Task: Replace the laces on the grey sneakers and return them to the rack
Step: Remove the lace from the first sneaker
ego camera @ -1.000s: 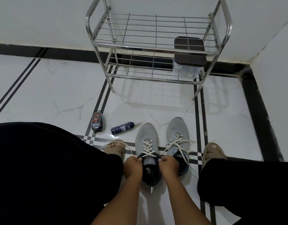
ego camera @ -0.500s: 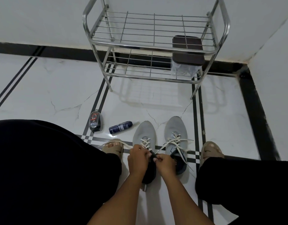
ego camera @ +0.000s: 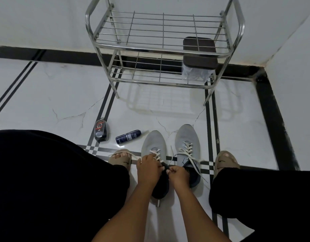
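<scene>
Two grey sneakers stand side by side on the white tiled floor between my feet. The left sneaker (ego camera: 153,142) carries a cream lace (ego camera: 157,153) through its eyelets, with a loose end trailing left over my sandalled foot. My left hand (ego camera: 148,167) grips the lace over the shoe's tongue. My right hand (ego camera: 177,173) pinches the lace or the tongue's edge close beside it; which one is hidden. The right sneaker (ego camera: 185,137) is laced in cream, its ends lying loose. The steel wire rack (ego camera: 161,51) stands against the wall ahead.
A dark-lidded clear container (ego camera: 199,55) sits on the rack's lower shelf at right. A shoe-polish applicator (ego camera: 101,131) and a dark blue spray can (ego camera: 128,136) lie on the floor to the left of the sneakers. My black-clad knees flank the shoes.
My hands have come together from the shoe's two sides to its tongue, and the left hand has moved forward onto the lacing. The view tilted slightly.
</scene>
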